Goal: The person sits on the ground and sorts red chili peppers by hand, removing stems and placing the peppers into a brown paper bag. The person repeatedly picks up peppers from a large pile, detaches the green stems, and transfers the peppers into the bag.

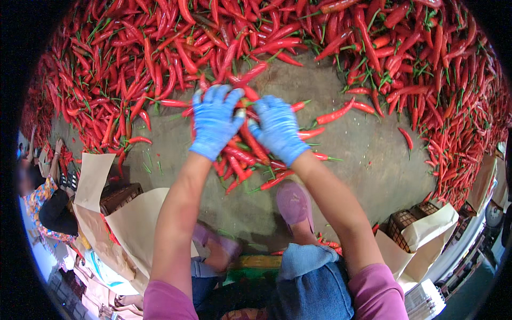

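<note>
Both my hands wear blue gloves and rest on a small heap of red chili peppers [240,154] on the floor. My left hand [217,119] lies palm down over the heap's left part, its fingers somewhat spread. Beside it, my right hand [277,127] covers the right part, fingers bent over the chilies. The palms are hidden, so whether either hand grips any chilies does not show. Stems and tips stick out around both hands. Past my fingertips the heap touches a much larger pile of red chilies [160,60].
Chilies also bank up on the right [448,92]. Crates lined with brown paper stand at lower left [120,198] and lower right [410,228]. My feet in purple shoes [294,202] are close below the heap. Another person [52,212] sits at far left.
</note>
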`<act>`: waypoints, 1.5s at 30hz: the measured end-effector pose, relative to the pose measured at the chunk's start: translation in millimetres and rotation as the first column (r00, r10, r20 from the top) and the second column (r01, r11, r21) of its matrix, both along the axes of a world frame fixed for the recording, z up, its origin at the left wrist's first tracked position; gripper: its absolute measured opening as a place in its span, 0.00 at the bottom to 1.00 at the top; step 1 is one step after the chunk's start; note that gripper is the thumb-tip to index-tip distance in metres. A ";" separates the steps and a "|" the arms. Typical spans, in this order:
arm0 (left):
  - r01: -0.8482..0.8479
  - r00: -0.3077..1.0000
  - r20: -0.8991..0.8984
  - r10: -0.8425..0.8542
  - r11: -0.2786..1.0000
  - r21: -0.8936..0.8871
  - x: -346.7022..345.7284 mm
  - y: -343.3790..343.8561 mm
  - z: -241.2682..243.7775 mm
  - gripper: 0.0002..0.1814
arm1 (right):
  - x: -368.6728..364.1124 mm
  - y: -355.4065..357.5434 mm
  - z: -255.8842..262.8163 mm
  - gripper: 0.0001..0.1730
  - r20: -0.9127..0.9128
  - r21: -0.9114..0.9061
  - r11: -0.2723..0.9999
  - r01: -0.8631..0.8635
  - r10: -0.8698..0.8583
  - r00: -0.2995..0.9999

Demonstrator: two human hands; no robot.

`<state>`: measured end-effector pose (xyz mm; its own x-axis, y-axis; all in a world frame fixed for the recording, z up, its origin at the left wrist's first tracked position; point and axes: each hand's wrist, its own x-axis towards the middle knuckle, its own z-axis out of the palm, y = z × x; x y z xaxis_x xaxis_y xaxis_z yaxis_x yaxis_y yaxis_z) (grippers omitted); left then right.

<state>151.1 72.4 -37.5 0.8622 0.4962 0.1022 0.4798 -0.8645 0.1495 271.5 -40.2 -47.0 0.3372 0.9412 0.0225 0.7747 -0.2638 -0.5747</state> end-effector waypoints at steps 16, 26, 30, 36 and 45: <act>0.130 0.990 -0.033 -0.138 0.975 -0.182 -112.5 -137.1 -7.5 0.30 | 67.1 -97.3 -38.5 0.24 0.292 0.031 0.923 0.384 -0.376 0.880; 0.068 0.967 0.253 -0.013 0.975 -0.212 -73.2 -80.9 4.3 0.24 | 63.2 -97.1 -42.4 0.17 -0.545 -0.042 0.756 0.653 -0.565 0.619; 0.071 0.953 0.302 -0.021 0.985 -0.157 12.3 -63.5 -1.3 0.23 | 26.7 -90.8 -24.2 0.16 0.067 -0.020 0.949 0.315 -0.313 0.947; 0.052 0.998 0.045 -0.048 0.994 -0.094 90.3 -28.3 -45.3 0.25 | -20.3 -70.3 -4.3 0.19 -0.313 -0.088 0.995 0.056 -0.081 0.946; -0.057 0.998 -0.012 0.057 0.996 -0.062 74.2 -10.1 -44.7 0.23 | 85.8 -74.9 7.1 0.22 0.235 0.291 0.933 0.211 -0.284 0.929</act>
<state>225.3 62.3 -82.3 0.8332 0.5496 0.0612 0.5297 -0.8249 0.1972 357.3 -115.1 -40.0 0.5054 0.7775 0.3742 0.8381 -0.3391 -0.4273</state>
